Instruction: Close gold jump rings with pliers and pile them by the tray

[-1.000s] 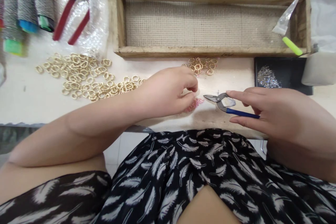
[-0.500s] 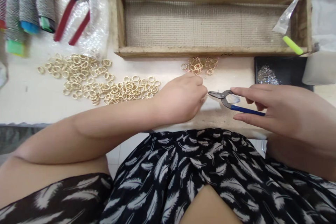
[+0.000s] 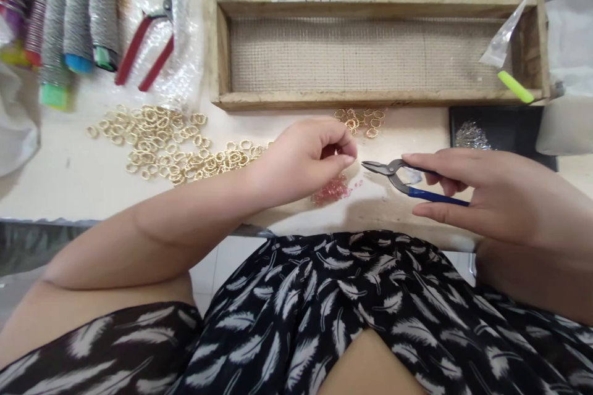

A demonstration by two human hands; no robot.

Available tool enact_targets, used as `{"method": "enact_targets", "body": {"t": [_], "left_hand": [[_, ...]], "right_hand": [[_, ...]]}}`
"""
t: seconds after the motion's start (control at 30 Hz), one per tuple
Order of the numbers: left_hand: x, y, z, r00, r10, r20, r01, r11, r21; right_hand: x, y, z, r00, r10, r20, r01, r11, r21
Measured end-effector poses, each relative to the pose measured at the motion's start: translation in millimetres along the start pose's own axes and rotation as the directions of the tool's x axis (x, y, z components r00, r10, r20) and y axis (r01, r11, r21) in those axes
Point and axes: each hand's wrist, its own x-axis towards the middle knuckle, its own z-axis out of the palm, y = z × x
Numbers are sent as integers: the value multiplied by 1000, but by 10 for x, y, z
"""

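Observation:
My right hand (image 3: 467, 191) grips blue-handled pliers (image 3: 398, 176), whose dark jaws point left and look closed or nearly so. Just left of the jaw tips is my left hand (image 3: 315, 157), its thumb and fingertips pinched together; what they hold, if anything, is too small to name. Under that hand lies a small heap of pink beads (image 3: 331, 190). Beyond its knuckles sits a little group of gold rings (image 3: 370, 118). A larger spread of gold twisted rings (image 3: 171, 142) lies to the left, partly covered by my left forearm.
A wooden tray with mesh bottom (image 3: 380, 99) spans the back. At right stands a black tray (image 3: 519, 129) with small silvery pieces (image 3: 471, 134). Red-handled pliers (image 3: 155, 74) rest on bubble wrap (image 3: 185, 43), beside several wire-wound rods (image 3: 76, 18). A clear cone with yellow-green tip (image 3: 515, 86) leans on the tray.
My left hand has turned and drawn slightly left from the plier tips, uncovering the pink beads. My right hand with the pliers has barely moved. The view has shifted a little.

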Motion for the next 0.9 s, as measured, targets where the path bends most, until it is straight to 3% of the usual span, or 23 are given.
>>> {"method": "enact_targets", "body": {"t": [0.07, 0.17, 0.5, 0.9], "left_hand": [[-17, 4, -12, 998, -64, -23, 60, 989, -138], [-29, -12, -7, 993, -97, -61, 81, 973, -218], [-57, 0, 20, 983, 2, -185, -25, 992, -125], [-71, 16, 22, 980, 9, -197, -31, 994, -109]], "right_hand": [[13, 3, 4, 1000, 6, -22, -5, 998, 56], [44, 2, 14, 998, 23, -56, -17, 994, 109], [132, -13, 30, 999, 29, -22, -25, 989, 143], [109, -32, 43, 998, 12, -57, -6, 993, 116]]}}
